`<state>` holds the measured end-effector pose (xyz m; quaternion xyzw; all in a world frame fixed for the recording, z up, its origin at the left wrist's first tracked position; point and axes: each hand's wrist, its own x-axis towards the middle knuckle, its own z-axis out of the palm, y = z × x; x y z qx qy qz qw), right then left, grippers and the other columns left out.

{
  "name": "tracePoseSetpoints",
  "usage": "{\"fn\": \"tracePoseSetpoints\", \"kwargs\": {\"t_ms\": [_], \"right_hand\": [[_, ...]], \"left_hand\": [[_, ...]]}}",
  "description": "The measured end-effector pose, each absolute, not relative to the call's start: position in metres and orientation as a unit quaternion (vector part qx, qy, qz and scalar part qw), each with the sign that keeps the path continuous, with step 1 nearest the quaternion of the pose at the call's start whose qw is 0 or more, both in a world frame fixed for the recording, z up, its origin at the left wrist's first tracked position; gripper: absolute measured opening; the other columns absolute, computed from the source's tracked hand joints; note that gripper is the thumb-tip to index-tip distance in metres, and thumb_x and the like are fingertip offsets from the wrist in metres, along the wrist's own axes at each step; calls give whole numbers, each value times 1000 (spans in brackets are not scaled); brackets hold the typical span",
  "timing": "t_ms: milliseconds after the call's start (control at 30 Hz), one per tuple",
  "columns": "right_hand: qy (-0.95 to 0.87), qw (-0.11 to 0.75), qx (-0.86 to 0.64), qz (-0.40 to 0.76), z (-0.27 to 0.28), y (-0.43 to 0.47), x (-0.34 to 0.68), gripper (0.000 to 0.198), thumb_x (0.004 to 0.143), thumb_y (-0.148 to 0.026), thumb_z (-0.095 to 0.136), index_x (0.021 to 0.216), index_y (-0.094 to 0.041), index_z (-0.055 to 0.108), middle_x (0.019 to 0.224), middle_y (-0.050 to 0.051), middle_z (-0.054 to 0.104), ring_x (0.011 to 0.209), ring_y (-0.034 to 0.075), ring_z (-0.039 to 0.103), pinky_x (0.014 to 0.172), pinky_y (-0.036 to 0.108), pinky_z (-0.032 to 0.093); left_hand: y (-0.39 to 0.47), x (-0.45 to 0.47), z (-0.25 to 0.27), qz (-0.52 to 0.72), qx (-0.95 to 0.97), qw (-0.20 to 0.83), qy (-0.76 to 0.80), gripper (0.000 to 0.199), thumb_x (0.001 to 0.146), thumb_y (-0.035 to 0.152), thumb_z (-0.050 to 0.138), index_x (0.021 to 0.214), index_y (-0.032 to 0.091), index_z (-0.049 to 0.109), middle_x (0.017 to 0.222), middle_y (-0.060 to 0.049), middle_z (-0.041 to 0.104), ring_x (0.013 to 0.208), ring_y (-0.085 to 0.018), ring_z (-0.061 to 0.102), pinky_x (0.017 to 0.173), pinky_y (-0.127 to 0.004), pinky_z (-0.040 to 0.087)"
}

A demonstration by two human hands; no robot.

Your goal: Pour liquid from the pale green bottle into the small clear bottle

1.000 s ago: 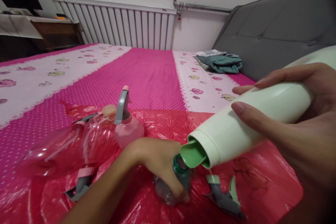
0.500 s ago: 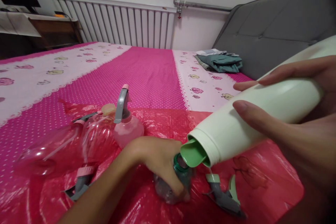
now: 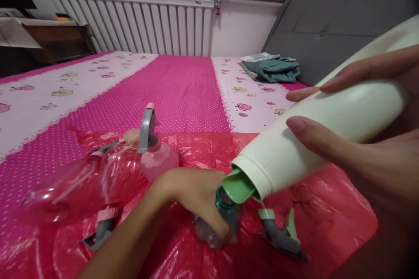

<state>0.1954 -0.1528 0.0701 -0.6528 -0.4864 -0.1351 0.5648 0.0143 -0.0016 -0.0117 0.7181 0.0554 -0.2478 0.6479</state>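
My left hand [image 3: 199, 200] is closed around a clear bottle [image 3: 212, 229] with a green screw neck, which stands uncapped on a red plastic sheet. In my right hand [image 3: 360, 135] is a large pale-green bottle [image 3: 294, 148], tipped down to the left. Its green pouring spout [image 3: 238, 186] hangs over the clear bottle's mouth; I cannot make out any liquid between them. Just right of the clear bottle lies a grey spray head [image 3: 278, 235] with a pale-green collar.
Left on the red sheet [image 3: 193, 148] are a pink spray bottle [image 3: 159, 157] standing upright, clear pink bottles [image 3: 70, 187] lying down, and another spray head [image 3: 104, 226]. Folded clothes [image 3: 271, 68] sit by the grey headboard [image 3: 324, 17]. A radiator [image 3: 137, 26] lines the wall.
The view has shifted slightly. The tilted pale-green bottle is raised a little more at its base end, and both hands keep their holds.
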Motion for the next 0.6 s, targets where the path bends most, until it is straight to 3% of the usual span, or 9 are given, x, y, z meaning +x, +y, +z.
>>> {"fn": "tracePoseSetpoints", "kwargs": {"t_ms": [200, 333, 433, 600], "right_hand": [[-508, 567, -636, -130, 70, -152, 201, 60, 80, -70, 88, 118, -25, 74, 120, -1, 68, 102, 6, 61, 84, 24, 46], [-509, 644, -566, -79, 81, -131, 204, 73, 89, -87, 69, 125, -24, 67, 112, 6, 64, 121, 15, 64, 91, 26, 60], [-496, 660, -564, -33, 89, -117, 201, 69, 92, -83, 68, 128, -25, 64, 112, 6, 63, 131, 18, 65, 100, 30, 65], [-488, 668, -561, -33, 84, -125, 196, 63, 91, -75, 74, 128, -26, 64, 109, 5, 65, 127, 17, 67, 96, 28, 66]], "left_hand": [[0, 16, -12, -257, 717, 647, 49, 31, 64, 34, 98, 83, 17, 80, 83, -7, 81, 74, -22, 76, 60, -26, 62], [-1, 14, -10, -250, 721, 643, 64, 30, 66, 34, 98, 82, 17, 80, 84, -7, 82, 75, -22, 77, 58, -25, 61], [-2, 13, -11, -255, 711, 652, 66, 31, 64, 33, 99, 83, 17, 80, 81, -6, 80, 72, -21, 75, 57, -24, 60], [-1, 12, -15, -251, 704, 661, 68, 32, 66, 35, 99, 84, 17, 80, 84, -7, 80, 73, -21, 75, 58, -24, 61]]}}
